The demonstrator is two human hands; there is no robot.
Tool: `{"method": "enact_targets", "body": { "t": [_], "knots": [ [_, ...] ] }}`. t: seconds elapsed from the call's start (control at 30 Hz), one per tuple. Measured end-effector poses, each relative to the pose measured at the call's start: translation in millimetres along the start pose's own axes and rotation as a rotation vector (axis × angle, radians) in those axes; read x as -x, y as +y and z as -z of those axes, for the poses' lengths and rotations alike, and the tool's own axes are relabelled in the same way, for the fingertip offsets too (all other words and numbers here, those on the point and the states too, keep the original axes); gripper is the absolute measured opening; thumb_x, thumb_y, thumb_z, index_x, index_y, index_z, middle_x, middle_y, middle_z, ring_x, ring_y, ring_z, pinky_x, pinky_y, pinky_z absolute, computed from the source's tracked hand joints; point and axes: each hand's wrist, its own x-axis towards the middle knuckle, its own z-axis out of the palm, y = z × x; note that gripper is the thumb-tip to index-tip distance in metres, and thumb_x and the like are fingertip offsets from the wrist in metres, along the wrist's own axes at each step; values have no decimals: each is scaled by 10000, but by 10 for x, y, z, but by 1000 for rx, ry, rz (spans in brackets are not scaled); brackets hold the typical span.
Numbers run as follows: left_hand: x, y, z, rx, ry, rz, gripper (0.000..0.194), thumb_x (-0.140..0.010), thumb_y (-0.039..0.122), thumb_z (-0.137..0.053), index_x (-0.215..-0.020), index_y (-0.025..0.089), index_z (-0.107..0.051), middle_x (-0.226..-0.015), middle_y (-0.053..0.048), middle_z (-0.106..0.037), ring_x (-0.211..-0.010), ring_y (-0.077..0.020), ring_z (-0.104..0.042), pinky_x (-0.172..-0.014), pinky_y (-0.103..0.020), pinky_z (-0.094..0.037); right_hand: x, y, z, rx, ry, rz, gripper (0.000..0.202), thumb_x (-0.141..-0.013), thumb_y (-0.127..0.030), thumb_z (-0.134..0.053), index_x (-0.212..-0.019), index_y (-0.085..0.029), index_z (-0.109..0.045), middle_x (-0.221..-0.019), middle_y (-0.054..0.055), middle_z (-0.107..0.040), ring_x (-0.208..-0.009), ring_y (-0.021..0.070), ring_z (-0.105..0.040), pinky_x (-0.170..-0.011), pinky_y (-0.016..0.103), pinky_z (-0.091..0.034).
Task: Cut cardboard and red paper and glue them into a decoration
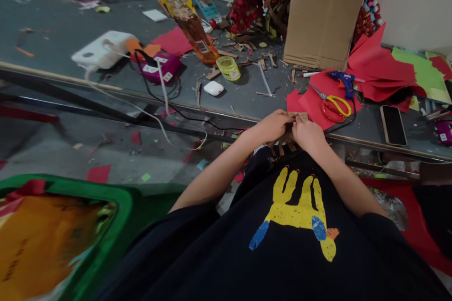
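My left hand (277, 125) and my right hand (306, 132) meet at the table's front edge, close to my body. Both are closed on one small piece of brown cardboard (299, 115), its top edge showing between the fingertips. Below the hands, several brown cardboard strips (280, 145) lie at my lap; whether they belong to the held piece I cannot tell. Just beyond my right hand are red paper sheets (309, 103), with yellow-and-red-handled scissors (335, 107) on top. A blue glue gun (342, 80) lies behind the scissors.
A phone (393, 124) lies to the right. Left of my hands are an earbud case (213, 88), a yellow jar (228, 68), a tilted bottle (190, 21) and a purple power strip (162, 67). A cardboard sheet (325, 14) stands behind. A green bin (127, 197) is at lower left.
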Motion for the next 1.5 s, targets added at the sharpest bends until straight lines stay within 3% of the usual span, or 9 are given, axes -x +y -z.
{"method": "enact_targets", "body": {
  "t": [0.43, 0.5, 0.6, 0.73, 0.83, 1.03, 1.23, 1.4, 1.5],
  "knots": [
    [287, 246, -89, 31, 70, -23, 507, -747, -26, -406, -1154, 153, -648, -1283, -106, -618, -1141, -204, -580, -1029, -397, -431, 300, 12, -18, -99, -38, 63, 590, -939, -411, -413, -1388, -27, -429, -1434, 228, -434, -1240, 273, -540, -940, 351, -508],
    [368, 231, -131, 49, 138, -23, 466, -767, -5, -413, -1132, 155, -656, -1257, -99, -636, -1170, -204, -568, -1041, -406, -431, 318, 59, -42, -152, -47, 101, 658, -888, -442, -531, -1388, -27, -428, -1437, 236, -425, -1275, 283, -509, -979, 363, -489],
    [533, 161, -219, 98, 343, 58, 361, -842, 69, -403, -1061, 165, -673, -1098, -81, -710, -1055, -193, -628, -991, -395, -478, 337, 145, -117, -240, -35, 191, 610, -824, -306, -661, -1350, -55, -483, -1423, 213, -457, -1296, 251, -493, -1057, 340, -437],
    [763, 44, -374, 177, 658, 309, 244, -896, 264, -460, -1029, 214, -659, -1099, -82, -700, -1062, -219, -623, -992, -435, -469, 379, 224, -297, -301, 50, 252, 320, -878, -149, -563, -1190, -135, -632, -1335, 114, -579, -1251, 168, -539, -1077, 291, -425],
    [853, 6, -442, 453, 769, 567, 359, -783, 441, -602, -1036, 190, -644, -1125, -112, -682, -1070, -268, -620, -977, -450, -470, 436, 240, -429, -296, 142, 250, 229, -902, -144, -520, -1040, -158, -702, -1212, 77, -667, -1148, 160, -614, -1015, 277, -483],
    [866, 148, -312, 1396, 683, 865, 638, -477, 455, -830, -1008, 157, -642, -859, -67, -727, -720, -220, -673, -607, -284, -532, 604, 212, -323, -245, 481, 366, 220, -907, -148, -515, -988, -173, -718, -1114, 66, -697, -1095, 159, -612, -954, 259, -507],
    [792, 453, -78, 1676, 783, 706, 565, -435, 442, -825, -928, 192, -712, -920, -65, -735, -883, -306, -680, -768, -411, -580, 599, 252, 91, -255, 868, 346, 195, -902, -176, -536, -924, -196, -729, -849, 55, -658, -798, 147, -586, -703, 256, -518],
    [723, 477, -15, 1601, 641, 232, 544, -493, 552, -811, -937, 247, -737, -1021, -103, -726, -1006, -353, -663, -902, -508, -541, 520, 405, 146, -408, 1030, 318, 181, -897, -175, -544, -915, -211, -721, -812, 41, -641, -761, 131, -591, -681, 258, -505],
    [744, 440, -29, 1393, 538, 138, 634, -561, 548, -806, -1116, 264, -690, -1153, -105, -689, -1085, -360, -635, -931, -500, -528, 503, 491, 50, -507, 1090, 293, 160, -881, -153, -559, -900, -208, -709, -819, 44, -645, -776, 133, -609, -692, 260, -518]
  ]
}}
